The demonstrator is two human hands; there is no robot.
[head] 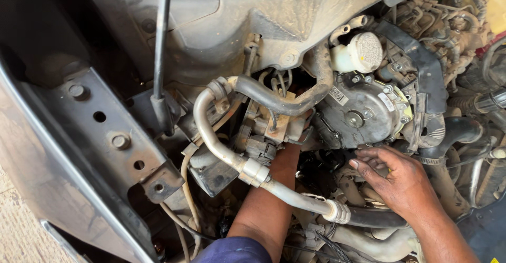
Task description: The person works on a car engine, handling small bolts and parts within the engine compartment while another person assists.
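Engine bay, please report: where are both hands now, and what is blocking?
Right hand open, fingertips on the round grey metal housing. Left hand hidden; forearm reaches under the silver pipe. Black hose crosses above it.

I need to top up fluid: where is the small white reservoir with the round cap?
In the head view, the white reservoir sits upper right of centre, directly above the round grey metal housing and up from the right hand.

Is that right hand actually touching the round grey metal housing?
Touching. In the head view, the right hand's fingertips rest on the lower edge of the round grey housing, with no gap showing.
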